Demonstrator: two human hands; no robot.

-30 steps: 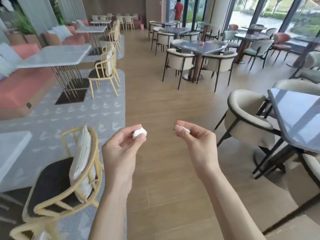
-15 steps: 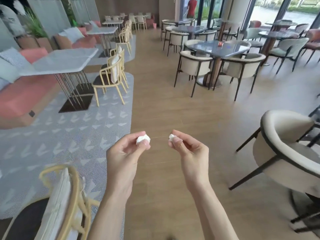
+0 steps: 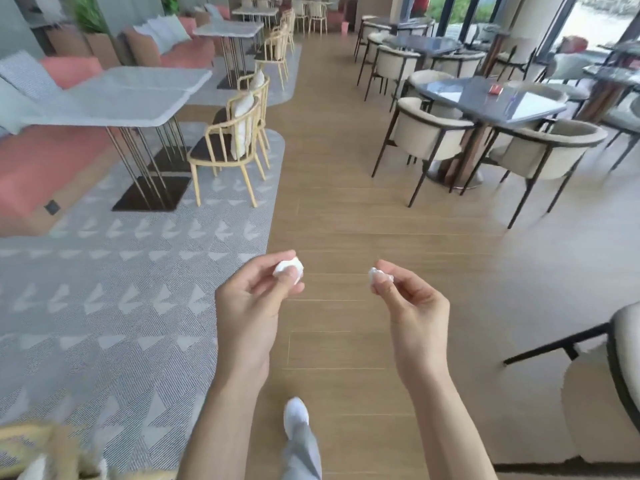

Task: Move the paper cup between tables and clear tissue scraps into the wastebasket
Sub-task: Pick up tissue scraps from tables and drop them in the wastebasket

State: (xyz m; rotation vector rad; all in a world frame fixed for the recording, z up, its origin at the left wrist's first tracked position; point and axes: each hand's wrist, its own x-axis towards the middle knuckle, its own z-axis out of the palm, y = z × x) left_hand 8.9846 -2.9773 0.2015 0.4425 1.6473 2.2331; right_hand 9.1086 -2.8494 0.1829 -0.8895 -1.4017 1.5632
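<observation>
Above the wooden floor (image 3: pixel 346 209), two hands are raised side by side, well apart, each carrying one of two white tissue scraps: the left hand (image 3: pixel 254 299) pinches one tissue scrap (image 3: pixel 287 266) in a narrow fingertip grip, the right hand (image 3: pixel 412 303) another scrap (image 3: pixel 375 273) likewise.

I see white tissue scraps (image 3: pixel 289 268), tan wood-plank floor (image 3: pixel 346 202), grey rug (image 3: pixel 104 289) with pale arrow pattern, yellow chairs (image 3: pixel 228 147) with dark seats, coral-pink bench (image 3: pixel 41 157), cream chairs (image 3: pixel 429 133) on black frames, a white shoe (image 3: pixel 296 415).
</observation>
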